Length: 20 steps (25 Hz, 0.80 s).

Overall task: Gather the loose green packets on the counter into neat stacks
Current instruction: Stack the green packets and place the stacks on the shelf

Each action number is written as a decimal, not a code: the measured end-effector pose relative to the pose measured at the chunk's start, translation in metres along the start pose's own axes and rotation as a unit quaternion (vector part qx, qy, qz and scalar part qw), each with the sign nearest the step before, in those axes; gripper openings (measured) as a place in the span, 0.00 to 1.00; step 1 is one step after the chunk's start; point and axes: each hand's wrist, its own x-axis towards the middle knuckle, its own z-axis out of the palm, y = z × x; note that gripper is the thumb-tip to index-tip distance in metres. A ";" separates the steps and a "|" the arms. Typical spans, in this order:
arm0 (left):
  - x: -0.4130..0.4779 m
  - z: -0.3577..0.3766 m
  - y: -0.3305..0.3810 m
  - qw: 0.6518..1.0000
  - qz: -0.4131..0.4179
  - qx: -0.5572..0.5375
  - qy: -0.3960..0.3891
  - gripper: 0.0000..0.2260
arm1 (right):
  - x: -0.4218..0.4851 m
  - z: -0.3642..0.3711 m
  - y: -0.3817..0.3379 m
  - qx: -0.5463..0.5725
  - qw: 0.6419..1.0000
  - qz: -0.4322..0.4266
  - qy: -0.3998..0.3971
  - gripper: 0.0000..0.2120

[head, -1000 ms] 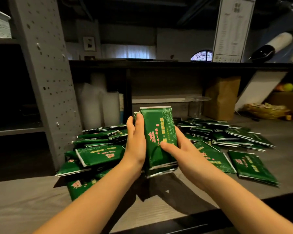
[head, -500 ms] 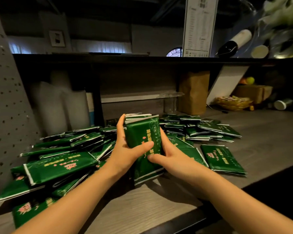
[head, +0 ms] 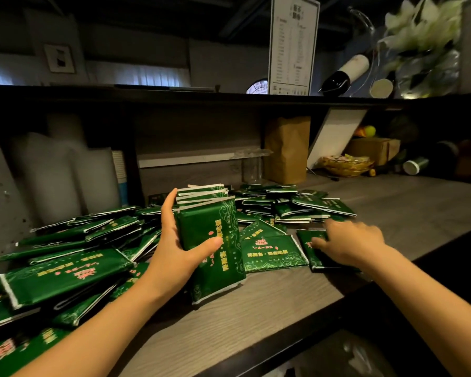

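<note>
Stack of green packets [head: 212,235] stands upright, gripped by the left hand [head: 174,248]; right of it the right hand [head: 350,244] rests loosely spread on one flat packet [head: 317,257]

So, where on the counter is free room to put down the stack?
Bare counter lies between the stack and the front edge, and right of the scattered packets, toward the basket. The left pile is crowded.
</note>
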 end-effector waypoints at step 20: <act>-0.001 -0.004 0.010 0.999 -0.048 0.002 0.016 0.42 | -0.038 -0.019 -0.031 0.728 0.642 -0.237 0.033 0.21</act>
